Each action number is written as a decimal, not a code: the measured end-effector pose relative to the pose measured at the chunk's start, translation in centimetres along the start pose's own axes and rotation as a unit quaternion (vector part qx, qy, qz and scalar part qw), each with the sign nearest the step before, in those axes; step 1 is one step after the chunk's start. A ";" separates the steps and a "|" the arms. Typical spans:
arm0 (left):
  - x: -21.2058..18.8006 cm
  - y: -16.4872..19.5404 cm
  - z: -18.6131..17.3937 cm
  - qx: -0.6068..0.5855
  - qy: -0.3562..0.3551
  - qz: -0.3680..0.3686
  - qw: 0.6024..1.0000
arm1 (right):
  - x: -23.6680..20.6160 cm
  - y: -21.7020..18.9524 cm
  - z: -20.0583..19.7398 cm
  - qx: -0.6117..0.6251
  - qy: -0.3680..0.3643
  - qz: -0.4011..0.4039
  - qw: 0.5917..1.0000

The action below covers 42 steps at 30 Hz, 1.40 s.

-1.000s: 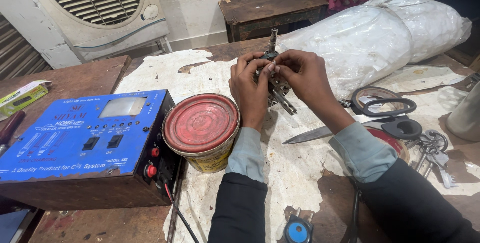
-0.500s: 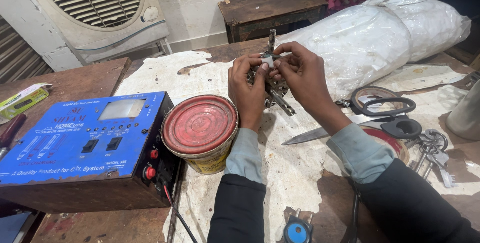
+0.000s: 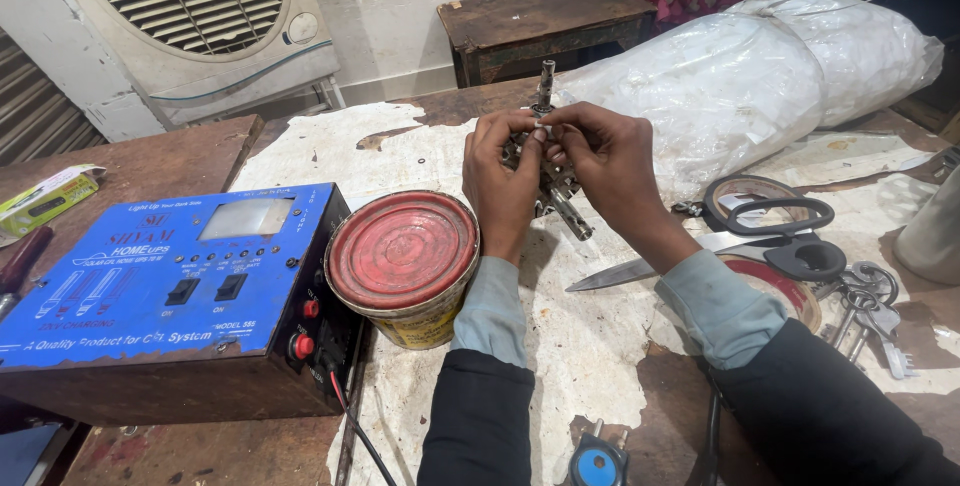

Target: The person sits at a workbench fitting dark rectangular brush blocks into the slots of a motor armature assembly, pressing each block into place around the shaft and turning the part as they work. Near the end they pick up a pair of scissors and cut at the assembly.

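Right now the fingertips (image 3: 541,133) of both hands pinch in on the top of a small metal rotor with a shaft (image 3: 553,186), lifted just above the bench. The left hand (image 3: 500,181) wraps its fingers closed around the near side of the slotted core, while the right hand (image 3: 605,161) closes thumb and forefinger on something tiny at the upper edge (too small to make out whether it is wire or a tab). One shaft end pokes up past the knuckles, the other slants down toward the worn white sheet (image 3: 600,336).

As for progress: the piece is held firmly and being worked at its top, so I judge this mid-job, with the fiddly part unfinished and nothing set down yet.

Moving outward, a red-lidded tin (image 3: 403,264) stands just beside the left wrist, and a blue electrical box (image 3: 150,286) sits beyond it. On the other side lie scissors (image 3: 770,226), a knife (image 3: 650,264) and a bunch of keys (image 3: 872,311), all untouched, with a big plastic-wrapped bundle (image 3: 750,86) behind.
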<state>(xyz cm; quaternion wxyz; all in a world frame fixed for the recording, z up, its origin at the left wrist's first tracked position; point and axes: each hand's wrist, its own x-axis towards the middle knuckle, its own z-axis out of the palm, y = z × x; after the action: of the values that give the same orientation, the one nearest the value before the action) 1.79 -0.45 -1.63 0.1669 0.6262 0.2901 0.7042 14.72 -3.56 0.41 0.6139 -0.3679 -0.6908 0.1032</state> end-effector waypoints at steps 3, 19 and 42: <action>-0.2 0.0 -0.1 -0.019 0.001 -0.018 1.000 | 0.1 0.3 -0.1 -0.061 0.012 -0.022 0.998; 0.1 -1.3 0.0 -0.062 0.021 -0.017 0.998 | 0.5 -1.6 -0.7 -0.158 -0.050 -0.112 0.980; -0.4 -0.3 0.0 0.012 -0.027 0.008 1.000 | 0.3 2.0 -0.7 0.087 -0.010 0.042 0.995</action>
<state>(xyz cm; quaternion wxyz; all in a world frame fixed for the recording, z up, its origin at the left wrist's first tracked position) 1.86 -0.44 -2.11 0.1611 0.6495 0.2890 0.6846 16.13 -2.18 -0.34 0.6316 -0.3410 -0.6693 0.1920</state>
